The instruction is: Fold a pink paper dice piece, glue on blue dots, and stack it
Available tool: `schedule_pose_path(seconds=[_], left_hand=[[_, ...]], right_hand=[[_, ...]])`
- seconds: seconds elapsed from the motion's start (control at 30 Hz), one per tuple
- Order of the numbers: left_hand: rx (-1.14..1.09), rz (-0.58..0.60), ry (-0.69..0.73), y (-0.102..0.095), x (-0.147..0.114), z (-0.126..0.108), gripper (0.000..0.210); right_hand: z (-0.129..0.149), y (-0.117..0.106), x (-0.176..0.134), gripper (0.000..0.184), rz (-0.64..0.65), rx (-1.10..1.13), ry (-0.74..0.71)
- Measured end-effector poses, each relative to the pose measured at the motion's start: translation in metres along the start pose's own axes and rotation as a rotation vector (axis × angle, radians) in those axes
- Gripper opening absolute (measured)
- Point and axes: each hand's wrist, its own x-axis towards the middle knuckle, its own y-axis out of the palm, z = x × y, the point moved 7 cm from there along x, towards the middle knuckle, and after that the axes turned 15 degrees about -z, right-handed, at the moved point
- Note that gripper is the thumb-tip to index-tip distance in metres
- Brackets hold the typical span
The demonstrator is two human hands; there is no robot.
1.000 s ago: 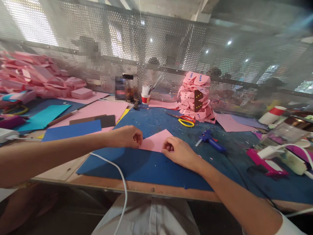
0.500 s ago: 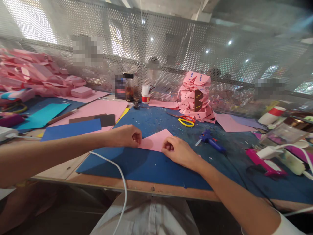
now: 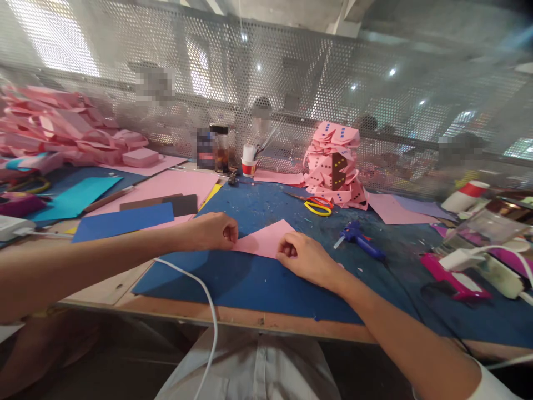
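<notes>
A pink paper sheet (image 3: pixel 262 239), showing as a triangle with its peak pointing away from me, lies on the blue mat (image 3: pixel 233 283). My left hand (image 3: pixel 220 231) has its fingers curled in a pinch at the paper's left corner. At the right corner, my right hand (image 3: pixel 300 254) is closed too, fingertips pressed on the paper's edge. The fingers partly hide both corners. Just right of my right hand rests a blue glue gun (image 3: pixel 360 240). Scissors (image 3: pixel 318 206) with red and yellow handles lie beyond the paper.
A pile of pink folded pieces (image 3: pixel 62 125) fills the back left. Dotted pink paper shapes (image 3: pixel 333 166) are stacked against the perforated screen (image 3: pixel 283 72). A white cable (image 3: pixel 204 289) hangs over the table's front edge. A pink device (image 3: pixel 453 278) sits at the right.
My left hand has shifted slightly left along the paper, so a little more of its left corner shows. My right hand stays at the right corner.
</notes>
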Motion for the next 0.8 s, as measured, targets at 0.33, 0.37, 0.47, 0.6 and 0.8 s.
schedule_pose_path(seconds=[0.33, 0.37, 0.47, 0.6, 0.8], left_hand=[[-0.036, 0.023, -0.017, -0.008, -0.007, 0.004, 0.019], [-0.042, 0.02, -0.017, -0.008, -0.008, 0.005, 0.019], [-0.057, 0.019, -0.024, -0.008, -0.01, 0.006, 0.019], [-0.08, 0.034, -0.042, -0.005, -0.009, 0.01, 0.019], [-0.108, 0.07, -0.083, -0.004, -0.007, 0.019, 0.02]], right_hand=[[0.003, -0.001, 0.0, 0.005, 0.008, -0.009, 0.006], [0.002, 0.0, 0.001, 0.005, 0.008, -0.012, 0.007], [0.002, -0.001, 0.001, 0.005, 0.008, -0.013, 0.008], [0.003, -0.002, 0.001, 0.004, 0.011, -0.007, 0.009], [0.003, -0.001, 0.0, 0.003, 0.018, 0.001, 0.012]])
